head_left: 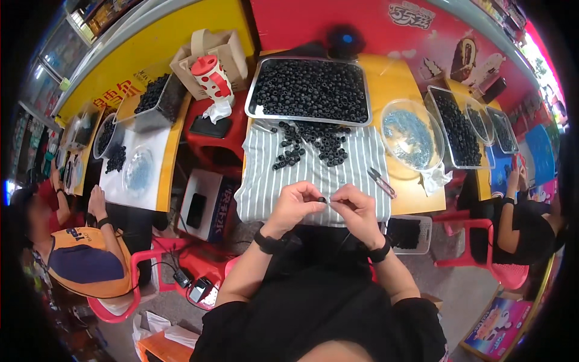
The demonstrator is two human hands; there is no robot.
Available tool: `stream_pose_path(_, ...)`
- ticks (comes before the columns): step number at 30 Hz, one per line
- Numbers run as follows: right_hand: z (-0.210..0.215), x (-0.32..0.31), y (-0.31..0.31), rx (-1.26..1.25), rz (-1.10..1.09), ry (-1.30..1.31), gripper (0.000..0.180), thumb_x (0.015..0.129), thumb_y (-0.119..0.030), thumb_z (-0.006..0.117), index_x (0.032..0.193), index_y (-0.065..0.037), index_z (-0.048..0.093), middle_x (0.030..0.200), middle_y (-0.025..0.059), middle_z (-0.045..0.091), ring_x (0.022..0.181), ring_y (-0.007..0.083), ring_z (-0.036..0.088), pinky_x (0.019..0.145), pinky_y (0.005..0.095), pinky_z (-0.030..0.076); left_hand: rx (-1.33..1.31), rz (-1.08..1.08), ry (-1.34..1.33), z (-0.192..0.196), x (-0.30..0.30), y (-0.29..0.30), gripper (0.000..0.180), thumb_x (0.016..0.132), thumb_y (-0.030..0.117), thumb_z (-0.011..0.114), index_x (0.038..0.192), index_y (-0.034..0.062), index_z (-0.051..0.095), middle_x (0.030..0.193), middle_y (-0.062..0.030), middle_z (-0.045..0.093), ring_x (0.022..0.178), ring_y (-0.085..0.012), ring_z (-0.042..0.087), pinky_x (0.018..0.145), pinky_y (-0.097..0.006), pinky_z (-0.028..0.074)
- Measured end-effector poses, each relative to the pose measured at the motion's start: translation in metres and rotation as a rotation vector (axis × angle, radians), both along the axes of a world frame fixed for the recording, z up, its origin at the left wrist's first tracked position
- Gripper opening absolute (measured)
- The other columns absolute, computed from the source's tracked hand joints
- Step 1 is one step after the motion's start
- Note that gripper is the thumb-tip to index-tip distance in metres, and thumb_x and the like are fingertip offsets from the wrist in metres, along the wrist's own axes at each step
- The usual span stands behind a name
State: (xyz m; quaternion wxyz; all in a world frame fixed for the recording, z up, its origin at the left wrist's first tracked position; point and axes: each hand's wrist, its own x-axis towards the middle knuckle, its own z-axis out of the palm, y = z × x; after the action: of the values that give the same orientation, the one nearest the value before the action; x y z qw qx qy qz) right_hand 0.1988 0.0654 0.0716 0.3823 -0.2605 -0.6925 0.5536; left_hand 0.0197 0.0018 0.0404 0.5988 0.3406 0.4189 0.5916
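Note:
Over the near edge of a grey-and-white striped cloth point(259, 181), my left hand point(292, 206) is closed, pinching a small black ring-shaped part point(322, 200) between thumb and forefinger. My right hand point(357, 211) meets it from the right, thumb and fingertips pressed together close beside the part. Whatever those right fingertips hold is too small to make out. Beyond both hands lies a loose heap of similar black parts point(329, 145) on the cloth. A clear tray point(368, 102) full of them stands behind the heap. Small snips point(382, 183) rest on the cloth to my right.
Right of the cloth stands a round clear tub point(382, 130) of tiny bluish pieces, with a crumpled tissue point(435, 179) nearby. A red-lidded cup point(212, 78) and a phone point(210, 126) sit on a red stool at left. Co-workers sit at tables on both sides.

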Motion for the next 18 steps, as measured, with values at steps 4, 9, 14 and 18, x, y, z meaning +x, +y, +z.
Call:
stream_pose_path(4,0.006,-0.009,-0.004,0.060,0.009,-0.061,0.011,0.078,0.008,0.064,0.085,0.000,0.065,0.080,0.0055,0.059,0.072,0.0114,0.056,0.061,0.0229,0.042,0.029,-0.058,-0.059,0.010,-0.003,-0.003,0.017,0.077,-0.007,0.071,0.089,0.0016,0.062,0.083,-0.0020,0.064,0.074,-0.0078,0.062,0.066,-0.021,0.050)
stream_pose_path(9,0.010,-0.019,-0.009,0.261,-0.026,-0.063,0.011,0.078,0.008,0.065,0.086,0.001,0.064,0.079,0.0088,0.060,0.070,0.0178,0.059,0.059,0.0260,0.044,0.024,-0.088,-0.142,0.003,-0.012,-0.005,0.014,0.079,-0.005,0.070,0.090,0.0015,0.064,0.082,-0.0037,0.067,0.074,-0.0096,0.064,0.066,-0.021,0.051)
stream_pose_path(14,0.010,-0.028,-0.012,0.470,-0.073,-0.120,0.016,0.075,0.009,0.064,0.088,-0.001,0.065,0.080,0.0104,0.059,0.069,0.0231,0.060,0.058,0.0300,0.046,0.010,-0.127,-0.287,-0.006,-0.017,-0.004,0.013,0.081,-0.006,0.066,0.092,0.0002,0.064,0.088,-0.0080,0.068,0.076,-0.0143,0.066,0.065,-0.024,0.053)
stream_pose_path(18,0.010,-0.034,-0.013,0.670,-0.069,-0.183,0.025,0.071,0.011,0.063,0.093,-0.001,0.065,0.084,0.0106,0.059,0.071,0.0265,0.058,0.060,0.0330,0.047,-0.003,-0.109,-0.421,-0.003,-0.020,-0.005,0.010,0.083,-0.003,0.066,0.093,0.0008,0.064,0.088,-0.0078,0.067,0.077,-0.0144,0.066,0.066,-0.024,0.053)
